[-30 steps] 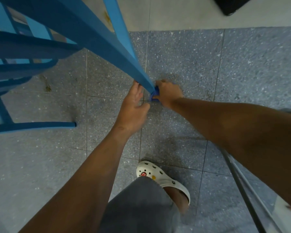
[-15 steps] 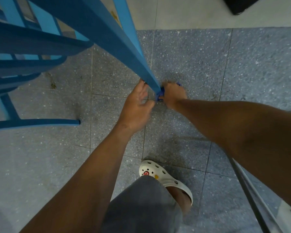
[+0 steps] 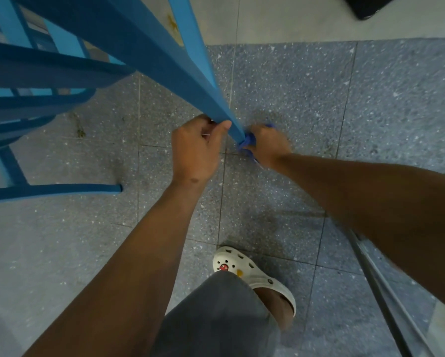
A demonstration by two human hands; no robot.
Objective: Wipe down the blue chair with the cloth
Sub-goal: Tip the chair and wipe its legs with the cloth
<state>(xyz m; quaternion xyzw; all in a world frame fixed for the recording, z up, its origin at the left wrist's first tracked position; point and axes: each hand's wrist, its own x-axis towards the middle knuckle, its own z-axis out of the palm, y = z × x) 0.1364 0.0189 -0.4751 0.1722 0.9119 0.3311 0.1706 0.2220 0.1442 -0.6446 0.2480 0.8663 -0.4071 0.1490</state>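
Observation:
The blue chair (image 3: 149, 50) fills the upper left, tipped so that one leg slants down to the middle of the view. My left hand (image 3: 194, 150) grips that leg close to its lower end, fingers curled round it. My right hand (image 3: 267, 144) holds a bunched blue cloth (image 3: 248, 143) pressed against the tip of the same leg from the right. Most of the cloth is hidden under my fingers.
The floor is grey speckled tile (image 3: 345, 104). Another chair leg (image 3: 61, 189) ends at the left. My foot in a white clog (image 3: 252, 274) stands below the hands. A metal rail (image 3: 386, 292) runs along the lower right, and a dark object (image 3: 370, 6) lies at top right.
My left hand has closed tighter round the leg and slid slightly up it. My right hand with the cloth stays at the leg's tip. The view shifted a little.

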